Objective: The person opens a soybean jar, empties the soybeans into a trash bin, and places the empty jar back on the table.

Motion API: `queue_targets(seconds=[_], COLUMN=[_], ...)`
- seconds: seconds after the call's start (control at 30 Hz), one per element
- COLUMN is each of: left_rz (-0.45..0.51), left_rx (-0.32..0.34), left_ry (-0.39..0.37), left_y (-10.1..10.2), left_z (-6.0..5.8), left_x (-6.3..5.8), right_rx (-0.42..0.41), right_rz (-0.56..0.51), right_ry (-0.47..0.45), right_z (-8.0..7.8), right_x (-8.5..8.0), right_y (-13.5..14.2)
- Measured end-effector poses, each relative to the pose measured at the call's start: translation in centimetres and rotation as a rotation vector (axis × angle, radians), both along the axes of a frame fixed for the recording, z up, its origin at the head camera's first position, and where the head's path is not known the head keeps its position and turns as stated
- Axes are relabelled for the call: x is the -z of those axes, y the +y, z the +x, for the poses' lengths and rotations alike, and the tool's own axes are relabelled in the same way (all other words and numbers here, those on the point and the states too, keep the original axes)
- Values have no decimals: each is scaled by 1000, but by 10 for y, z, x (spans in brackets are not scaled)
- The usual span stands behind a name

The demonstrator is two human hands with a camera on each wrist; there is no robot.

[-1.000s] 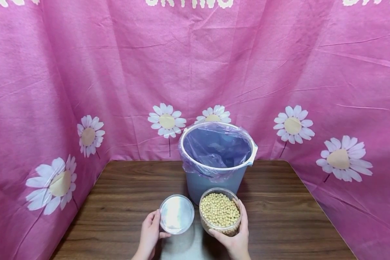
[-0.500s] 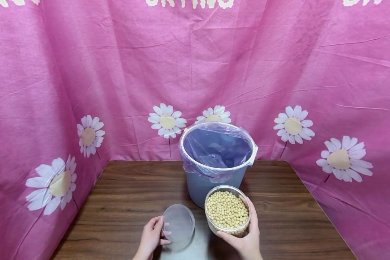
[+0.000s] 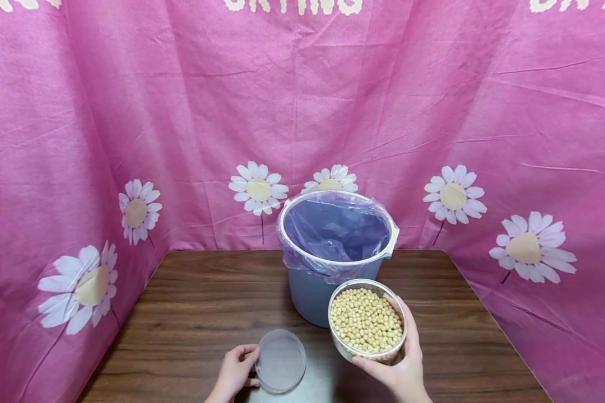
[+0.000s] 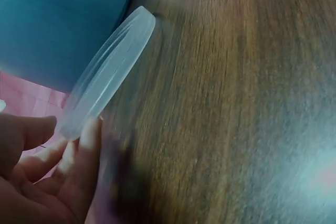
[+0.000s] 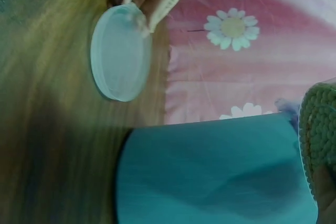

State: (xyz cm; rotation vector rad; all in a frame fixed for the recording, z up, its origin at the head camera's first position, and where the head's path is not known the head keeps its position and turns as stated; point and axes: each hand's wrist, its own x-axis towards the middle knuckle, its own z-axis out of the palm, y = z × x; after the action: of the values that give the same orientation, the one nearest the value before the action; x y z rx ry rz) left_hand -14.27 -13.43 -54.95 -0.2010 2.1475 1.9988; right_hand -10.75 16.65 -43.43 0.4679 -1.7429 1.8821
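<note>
My left hand [image 3: 236, 370] pinches the edge of a round translucent plastic lid [image 3: 282, 361], low over the table's front. In the left wrist view the lid [image 4: 113, 72] is seen nearly edge-on, thumb on one side and fingers on the other. My right hand [image 3: 403, 364] grips a clear round tub [image 3: 350, 350] from its right side, thumb in front. Pale yellow soybean-like beans [image 3: 367, 320] fill it almost to the rim. The tub tilts slightly and overlaps the bin's lower front in the head view. Only a part of the tub shows at the right wrist view's edge.
A blue-grey bin [image 3: 310, 296] with a white rim and a purple plastic bag [image 3: 327, 246] lining it stands at mid-table. The brown wooden table [image 3: 196, 302] is enclosed at the back and sides by a pink curtain [image 3: 191, 112] with daisies.
The right hand has moved right and slightly up with the tub of beans, away from the lid. The left hand has lowered the lid toward the table's front and changed its tilt.
</note>
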Motion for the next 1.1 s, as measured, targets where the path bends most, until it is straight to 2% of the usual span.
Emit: queue_targets(seconds=[0.23, 0.4, 0.53, 0.63, 0.87, 1.1], left_rz=[-140, -157, -159, -150, -152, -126], left_rx=[-1, -10, 4, 15, 7, -1], left_ry=[13, 5, -8, -4, 64, 172], left_y=[-6, -8, -8, -6, 2, 12], left_z=[-1, -3, -7, -12, -28, -45], left_x=[0, -4, -11, -22, -58, -98], right_rx=[-34, -77, -96, -101, -71, -10], right_rz=[20, 35, 46, 55, 87, 174], right_ry=[38, 32, 84, 136, 214, 212], right_z=[-2, -6, -11, -15, -26, -43], right_x=[-20, -38, -51, -61, -81, -100], right_y=[11, 19, 24, 27, 37, 47])
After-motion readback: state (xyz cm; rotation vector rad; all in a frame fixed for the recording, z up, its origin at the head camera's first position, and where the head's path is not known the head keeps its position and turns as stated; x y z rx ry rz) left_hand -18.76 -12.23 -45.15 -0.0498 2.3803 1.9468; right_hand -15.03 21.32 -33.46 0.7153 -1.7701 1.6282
